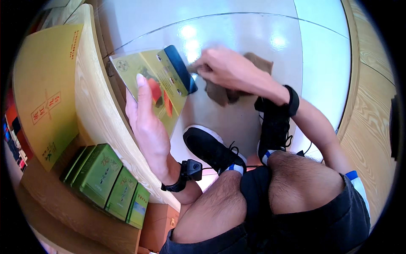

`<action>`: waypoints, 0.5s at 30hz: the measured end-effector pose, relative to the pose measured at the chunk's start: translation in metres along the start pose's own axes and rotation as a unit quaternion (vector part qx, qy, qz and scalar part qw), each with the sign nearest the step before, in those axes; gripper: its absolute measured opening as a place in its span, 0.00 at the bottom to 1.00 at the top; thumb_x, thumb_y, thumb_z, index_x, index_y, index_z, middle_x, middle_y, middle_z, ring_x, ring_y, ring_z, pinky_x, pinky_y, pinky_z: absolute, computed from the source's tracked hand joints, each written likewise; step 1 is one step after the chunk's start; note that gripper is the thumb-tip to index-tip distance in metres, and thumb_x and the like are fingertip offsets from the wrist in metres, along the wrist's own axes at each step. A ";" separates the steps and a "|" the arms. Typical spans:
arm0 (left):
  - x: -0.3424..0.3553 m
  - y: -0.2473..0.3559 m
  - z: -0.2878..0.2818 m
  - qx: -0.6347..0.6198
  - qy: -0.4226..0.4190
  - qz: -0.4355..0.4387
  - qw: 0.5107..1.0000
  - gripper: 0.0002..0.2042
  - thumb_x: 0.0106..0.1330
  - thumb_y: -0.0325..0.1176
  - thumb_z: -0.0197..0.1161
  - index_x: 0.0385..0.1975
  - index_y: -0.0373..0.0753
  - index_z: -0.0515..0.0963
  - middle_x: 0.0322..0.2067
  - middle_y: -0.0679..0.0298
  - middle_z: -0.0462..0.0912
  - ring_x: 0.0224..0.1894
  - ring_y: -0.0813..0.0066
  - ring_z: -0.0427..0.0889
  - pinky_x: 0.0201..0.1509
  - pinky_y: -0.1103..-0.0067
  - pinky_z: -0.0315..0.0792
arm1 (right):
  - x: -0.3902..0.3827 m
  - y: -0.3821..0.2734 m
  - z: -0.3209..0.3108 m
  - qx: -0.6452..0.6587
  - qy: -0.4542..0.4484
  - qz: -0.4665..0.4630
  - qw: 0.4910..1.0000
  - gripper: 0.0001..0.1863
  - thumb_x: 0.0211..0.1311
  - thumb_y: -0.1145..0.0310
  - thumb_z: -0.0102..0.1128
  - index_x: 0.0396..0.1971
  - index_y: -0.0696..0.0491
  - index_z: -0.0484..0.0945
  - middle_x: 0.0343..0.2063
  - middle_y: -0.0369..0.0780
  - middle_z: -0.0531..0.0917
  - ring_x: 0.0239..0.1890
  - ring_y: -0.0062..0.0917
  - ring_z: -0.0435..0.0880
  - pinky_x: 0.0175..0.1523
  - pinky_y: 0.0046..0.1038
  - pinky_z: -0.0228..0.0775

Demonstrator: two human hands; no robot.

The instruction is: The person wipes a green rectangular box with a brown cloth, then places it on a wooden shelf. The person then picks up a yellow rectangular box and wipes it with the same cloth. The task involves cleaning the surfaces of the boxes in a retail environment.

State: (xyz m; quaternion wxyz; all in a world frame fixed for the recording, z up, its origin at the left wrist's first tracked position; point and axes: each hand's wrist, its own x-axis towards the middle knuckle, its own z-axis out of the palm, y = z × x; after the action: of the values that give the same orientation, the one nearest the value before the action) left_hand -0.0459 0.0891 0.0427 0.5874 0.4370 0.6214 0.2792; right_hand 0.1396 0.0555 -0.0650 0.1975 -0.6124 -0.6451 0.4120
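Note:
My left hand [146,114] grips a flat, yellow-green printed package [169,82] by its lower left side, thumb across the front. It is tilted, with red fruit pictured on it and a dark blue band along its right edge. My right hand [228,72] is closed on a brown cloth [218,91], which hangs in folds below and behind the fingers. The fingertips are just right of the package's blue band. Motion smears this hand, so whether the cloth touches the package I cannot tell.
At left, a wooden shelf [105,114] holds several green boxes [101,175] and an upright yellow-green panel [48,93]. Below stands an orange-brown box [158,224]. My black shoes [211,148] rest on pale glossy floor tiles [237,31]. Wooden furniture [372,110] borders the right.

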 end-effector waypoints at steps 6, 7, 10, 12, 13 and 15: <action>-0.001 0.004 0.001 -0.026 0.010 -0.013 1.000 0.23 0.81 0.45 0.47 0.61 0.30 0.71 0.52 0.56 0.78 0.53 0.68 0.76 0.61 0.72 0.68 | 0.046 0.001 0.005 -0.212 0.177 -0.102 0.956 0.13 0.62 0.70 0.61 0.47 0.53 0.81 0.36 0.43 0.81 0.39 0.37 0.85 0.40 0.36 0.81; 0.000 0.004 0.000 -0.027 0.007 -0.004 1.000 0.23 0.81 0.45 0.47 0.61 0.30 0.71 0.52 0.56 0.78 0.52 0.69 0.76 0.61 0.73 0.68 | 0.052 0.000 0.010 -0.232 0.179 -0.125 0.948 0.16 0.62 0.69 0.61 0.51 0.53 0.79 0.38 0.41 0.80 0.42 0.34 0.85 0.40 0.33 0.82; 0.002 -0.003 0.007 -0.026 -0.009 0.006 1.000 0.23 0.81 0.45 0.47 0.62 0.30 0.71 0.51 0.56 0.79 0.52 0.69 0.76 0.60 0.73 0.68 | 0.053 0.009 0.029 -0.254 0.176 -0.144 0.940 0.17 0.60 0.70 0.62 0.50 0.55 0.80 0.40 0.42 0.80 0.43 0.34 0.84 0.40 0.33 0.82; 0.002 -0.002 0.009 -0.044 -0.026 0.013 0.999 0.23 0.82 0.45 0.47 0.62 0.30 0.71 0.51 0.56 0.79 0.52 0.69 0.76 0.60 0.73 0.68 | 0.055 0.012 0.037 -0.297 0.153 -0.148 0.931 0.17 0.58 0.70 0.62 0.48 0.58 0.80 0.41 0.41 0.79 0.45 0.32 0.82 0.39 0.31 0.83; 0.001 0.001 0.006 -0.041 -0.024 0.020 0.999 0.23 0.82 0.45 0.47 0.62 0.30 0.71 0.51 0.56 0.79 0.52 0.69 0.76 0.60 0.73 0.69 | 0.058 0.008 0.040 -0.301 0.156 -0.157 0.928 0.17 0.58 0.70 0.62 0.47 0.59 0.80 0.41 0.41 0.79 0.45 0.32 0.82 0.38 0.30 0.83; 0.002 0.001 0.001 -0.038 -0.028 0.031 0.998 0.23 0.82 0.45 0.47 0.62 0.30 0.71 0.51 0.56 0.79 0.51 0.69 0.76 0.59 0.73 0.69 | 0.061 0.005 0.043 -0.303 0.153 -0.166 0.926 0.17 0.57 0.70 0.61 0.45 0.61 0.81 0.40 0.41 0.78 0.44 0.31 0.81 0.37 0.29 0.83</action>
State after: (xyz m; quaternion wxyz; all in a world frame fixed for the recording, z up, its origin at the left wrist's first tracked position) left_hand -0.0444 0.0908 0.0423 0.6121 0.4412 0.5794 0.3083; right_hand 0.0998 0.1006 -0.1093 0.1646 -0.5826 -0.7937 0.0591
